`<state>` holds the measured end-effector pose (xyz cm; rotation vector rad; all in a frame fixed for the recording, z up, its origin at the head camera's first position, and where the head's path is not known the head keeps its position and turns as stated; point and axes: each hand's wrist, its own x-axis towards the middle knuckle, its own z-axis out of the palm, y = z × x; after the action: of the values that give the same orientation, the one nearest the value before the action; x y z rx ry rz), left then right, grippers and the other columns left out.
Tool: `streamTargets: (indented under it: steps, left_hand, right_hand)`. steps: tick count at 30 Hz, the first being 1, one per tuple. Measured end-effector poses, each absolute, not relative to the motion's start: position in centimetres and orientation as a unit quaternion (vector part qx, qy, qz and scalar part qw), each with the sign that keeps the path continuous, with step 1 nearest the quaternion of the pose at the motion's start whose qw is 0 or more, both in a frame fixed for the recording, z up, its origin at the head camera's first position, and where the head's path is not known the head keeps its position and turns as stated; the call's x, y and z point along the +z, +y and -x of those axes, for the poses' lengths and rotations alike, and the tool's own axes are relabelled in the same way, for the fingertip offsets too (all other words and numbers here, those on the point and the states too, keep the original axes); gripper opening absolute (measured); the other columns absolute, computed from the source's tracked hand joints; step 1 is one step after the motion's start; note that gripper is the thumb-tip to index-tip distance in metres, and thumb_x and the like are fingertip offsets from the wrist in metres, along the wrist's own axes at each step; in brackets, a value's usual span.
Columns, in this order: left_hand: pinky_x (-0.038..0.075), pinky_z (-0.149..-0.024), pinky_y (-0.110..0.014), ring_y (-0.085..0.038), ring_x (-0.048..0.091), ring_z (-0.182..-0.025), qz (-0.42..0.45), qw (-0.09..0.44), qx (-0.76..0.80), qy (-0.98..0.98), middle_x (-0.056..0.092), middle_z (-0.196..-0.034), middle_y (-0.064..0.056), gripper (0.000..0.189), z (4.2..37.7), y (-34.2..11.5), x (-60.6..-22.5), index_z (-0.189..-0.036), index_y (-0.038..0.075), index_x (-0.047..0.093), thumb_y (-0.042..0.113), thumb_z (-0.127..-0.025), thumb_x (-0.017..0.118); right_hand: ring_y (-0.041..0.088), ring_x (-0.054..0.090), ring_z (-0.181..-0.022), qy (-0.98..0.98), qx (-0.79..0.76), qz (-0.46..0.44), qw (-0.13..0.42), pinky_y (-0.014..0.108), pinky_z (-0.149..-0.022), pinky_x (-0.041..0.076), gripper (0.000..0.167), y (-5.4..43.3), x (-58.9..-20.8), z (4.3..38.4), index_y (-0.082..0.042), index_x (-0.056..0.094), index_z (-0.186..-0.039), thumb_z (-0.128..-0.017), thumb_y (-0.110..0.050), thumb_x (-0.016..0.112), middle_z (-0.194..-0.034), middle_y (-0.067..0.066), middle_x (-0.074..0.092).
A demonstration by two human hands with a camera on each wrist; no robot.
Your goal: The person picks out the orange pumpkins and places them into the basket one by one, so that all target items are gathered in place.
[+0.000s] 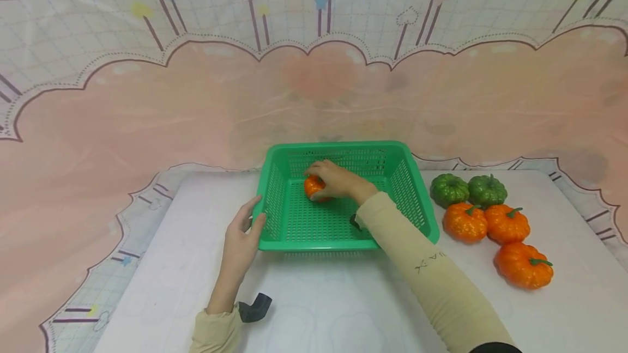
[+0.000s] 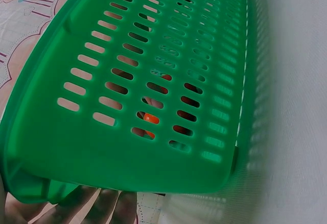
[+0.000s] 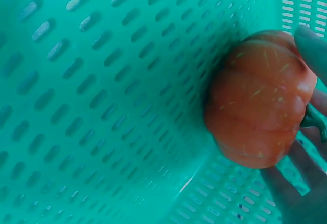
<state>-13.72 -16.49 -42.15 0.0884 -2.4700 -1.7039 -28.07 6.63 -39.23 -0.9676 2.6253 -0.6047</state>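
Note:
Inside the green plastic basket [image 1: 314, 245], my right hand [image 1: 338, 180] grips an orange toy pumpkin [image 1: 314, 185] with thumb and fingers spread around it. The right wrist view shows this pumpkin [image 3: 260, 101] near the slotted wall, its green stem [image 3: 314, 122] toward the palm. My left hand [image 1: 243, 233] touches the basket's left rim, its fingers fairly straight along the outside. In the left wrist view the fingers [image 2: 102, 206] show at the edge of the basket wall [image 2: 127, 165], with bits of orange visible through its slots.
Right of the basket, two green pumpkins [image 1: 449, 190] sit behind several orange pumpkins [image 1: 524, 266] on the white table [image 1: 314, 309]. A patterned cloth [image 1: 314, 91] hangs behind the table. A dark wrist-worn piece [image 1: 255, 308] juts from the left sleeve.

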Motion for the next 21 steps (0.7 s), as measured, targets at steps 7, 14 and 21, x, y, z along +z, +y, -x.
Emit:
streamTargets:
  steps: [7, 14, 21]
  left_hand:
    - [0.05, -0.101, -0.053, -0.038, 0.048, -0.134, -0.033, 0.065, -0.569, -0.819, 0.042, -0.155, -0.01, 0.045, 13.6, -16.6, -42.1, -0.147, 0.016, 0.046, 0.019, -0.103, 0.054]
    - [0.05, -0.101, -0.052, -0.039, 0.049, -0.134, -0.035, 0.066, -0.568, -0.819, 0.042, -0.154, -0.011, 0.045, 13.6, -16.4, -42.1, -0.147, 0.016, 0.046, 0.02, -0.103, 0.053]
    - [0.051, -0.099, -0.052, -0.041, 0.049, -0.133, -0.027, 0.076, -0.571, -0.817, 0.041, -0.155, -0.013, 0.044, 13.7, -16.4, -42.1, -0.147, 0.014, 0.046, 0.019, -0.104, 0.053]
  right_hand:
    - [0.031, 0.04, -0.136, 0.905, -0.219, 0.338, 0.136, 0.044, -0.108, 0.045, 0.061, 6.7, -39.0, 28.0, -0.005, 0.05, -0.143, -0.091, -0.026, 0.074, -0.151, 0.013, 0.043]
    - [0.033, 0.037, -0.14, 0.896, -0.247, 0.347, 0.125, 0.048, -0.118, 0.032, 0.063, 7.1, -38.2, 28.0, -0.002, 0.05, -0.143, -0.09, -0.026, 0.075, -0.15, 0.015, 0.044]
    - [0.034, 0.037, -0.141, 0.894, -0.245, 0.358, 0.112, 0.047, -0.116, 0.036, 0.063, 7.5, -37.2, 27.6, -0.002, 0.05, -0.143, -0.091, -0.027, 0.075, -0.151, 0.015, 0.043]
